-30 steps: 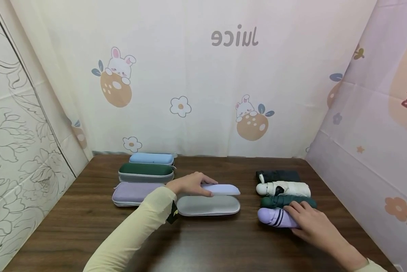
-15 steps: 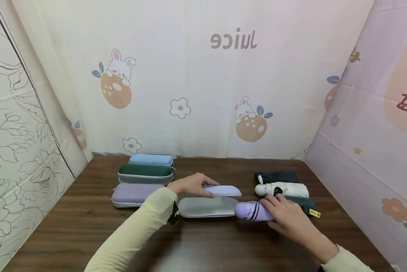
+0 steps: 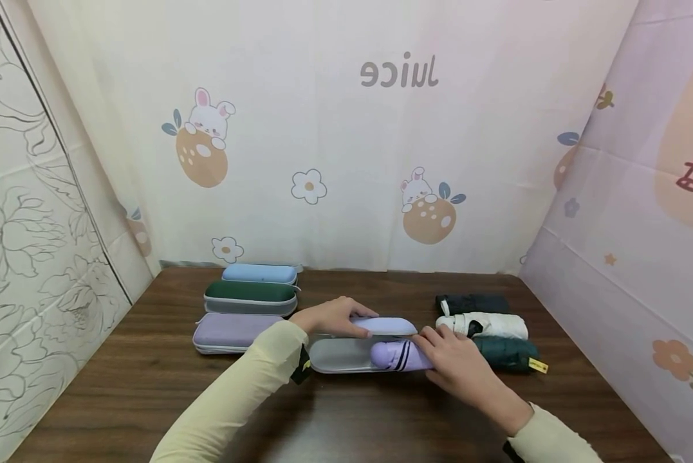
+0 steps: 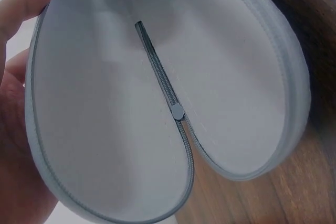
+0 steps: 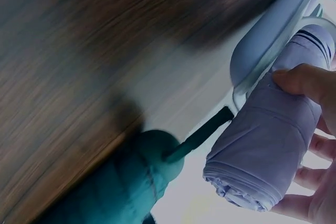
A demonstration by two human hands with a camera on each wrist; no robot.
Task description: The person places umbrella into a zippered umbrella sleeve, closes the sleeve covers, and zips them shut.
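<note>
A zippered case (image 3: 341, 355) lies unzipped near the middle of the table, its grey inside showing. My left hand (image 3: 333, 317) holds up its pale lavender lid (image 3: 388, 326), thumb at the lid's edge in the left wrist view. The zip (image 4: 164, 80) runs between the two halves there. My right hand (image 3: 457, 363) grips a folded purple umbrella (image 3: 401, 355) with dark stripes. The umbrella's rounded handle end is over the case's lower half; whether it touches the lining I cannot tell. In the right wrist view my thumb (image 5: 302, 83) presses along the umbrella's rolled fabric.
On the left lie a light blue case (image 3: 259, 273), a green case (image 3: 250, 296) and a purple case (image 3: 236, 330). To the right are folded umbrellas: black (image 3: 475, 303), white (image 3: 499, 325) and dark green (image 3: 508, 354). Curtains stand behind the table.
My right hand has lifted the purple umbrella from the right-hand row and carried it left to the unzipped case. My left hand has stayed at the lid.
</note>
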